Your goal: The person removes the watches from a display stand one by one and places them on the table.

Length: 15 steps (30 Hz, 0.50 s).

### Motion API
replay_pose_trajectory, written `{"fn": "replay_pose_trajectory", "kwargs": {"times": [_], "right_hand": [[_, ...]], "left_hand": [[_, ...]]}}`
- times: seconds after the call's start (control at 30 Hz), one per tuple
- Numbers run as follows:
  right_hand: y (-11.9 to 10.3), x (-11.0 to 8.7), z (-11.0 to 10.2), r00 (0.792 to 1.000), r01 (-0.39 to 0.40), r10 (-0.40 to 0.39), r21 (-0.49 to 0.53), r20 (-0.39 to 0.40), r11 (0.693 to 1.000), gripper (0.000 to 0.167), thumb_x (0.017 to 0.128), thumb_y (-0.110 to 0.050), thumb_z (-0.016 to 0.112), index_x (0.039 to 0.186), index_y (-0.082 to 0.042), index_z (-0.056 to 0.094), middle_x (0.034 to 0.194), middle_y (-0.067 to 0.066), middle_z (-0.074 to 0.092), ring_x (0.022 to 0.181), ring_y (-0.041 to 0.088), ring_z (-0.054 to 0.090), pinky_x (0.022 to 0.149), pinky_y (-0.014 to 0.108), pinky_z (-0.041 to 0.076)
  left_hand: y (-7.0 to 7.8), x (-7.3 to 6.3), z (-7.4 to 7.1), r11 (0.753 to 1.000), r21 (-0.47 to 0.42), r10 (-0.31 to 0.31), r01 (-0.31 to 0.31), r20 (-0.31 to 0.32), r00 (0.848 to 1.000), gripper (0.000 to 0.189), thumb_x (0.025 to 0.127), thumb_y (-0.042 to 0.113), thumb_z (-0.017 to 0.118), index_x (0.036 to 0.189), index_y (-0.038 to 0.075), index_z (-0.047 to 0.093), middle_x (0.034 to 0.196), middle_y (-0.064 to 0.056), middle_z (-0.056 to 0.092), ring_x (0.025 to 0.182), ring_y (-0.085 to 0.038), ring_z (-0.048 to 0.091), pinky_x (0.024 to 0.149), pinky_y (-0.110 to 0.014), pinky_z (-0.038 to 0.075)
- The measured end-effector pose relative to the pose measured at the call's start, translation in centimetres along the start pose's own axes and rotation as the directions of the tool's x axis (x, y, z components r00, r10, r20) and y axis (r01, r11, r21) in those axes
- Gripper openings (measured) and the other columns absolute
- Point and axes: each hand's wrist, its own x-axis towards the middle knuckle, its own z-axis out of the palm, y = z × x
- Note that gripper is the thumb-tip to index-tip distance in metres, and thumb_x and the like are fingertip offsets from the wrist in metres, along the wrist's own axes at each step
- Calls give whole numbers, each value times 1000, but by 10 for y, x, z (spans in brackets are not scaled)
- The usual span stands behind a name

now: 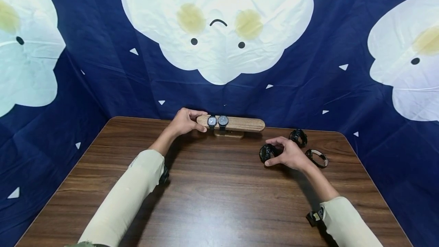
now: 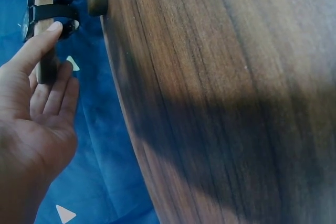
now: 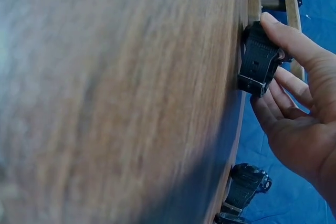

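A wooden watch stand, a rounded bar on a short base, stands at the table's back edge. Two dark watches are strapped round its left half: a square-faced watch and a round-faced watch. My left hand grips the bar's left end, thumb in front by the square-faced one and fingers behind, as the left wrist view shows. To the right of the stand, my right hand pinches a chunky black watch between thumb and fingers, its strap closed in a loop.
Behind the right hand lies another chunky black watch. A thin dark watch with a lighter inner band lies to its right. The brown wooden table meets a blue cloth backdrop with white cloud shapes at the back.
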Motion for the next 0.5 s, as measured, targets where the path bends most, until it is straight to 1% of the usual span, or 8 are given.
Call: {"fn": "replay_pose_trajectory", "kwargs": {"times": [0.23,0.4,0.5], "right_hand": [[0,-2,-1,1000,-3,3,-3,11,1000,83,79,-24,104,148,0,66,150,22,63,140,46,58,118,63,45],[-2,-2,-5,1000,-15,15,11,1,1000,81,87,-35,98,152,-2,63,149,21,65,140,43,59,117,63,46],[-2,-1,-7,1000,-22,23,39,-13,999,80,93,-42,92,154,-3,61,150,21,65,140,42,60,115,63,48]], "left_hand": [[-3,1,0,1000,6,15,-15,6,1000,69,71,2,101,136,6,79,117,-14,83,94,-12,70,81,-18,52],[-3,0,2,999,33,29,-29,2,1000,68,72,3,102,137,6,79,120,-13,83,100,-14,72,86,-19,51],[-4,-1,3,998,48,44,-44,-3,999,67,73,2,101,136,5,79,122,-13,83,105,-18,73,91,-23,51]]}}
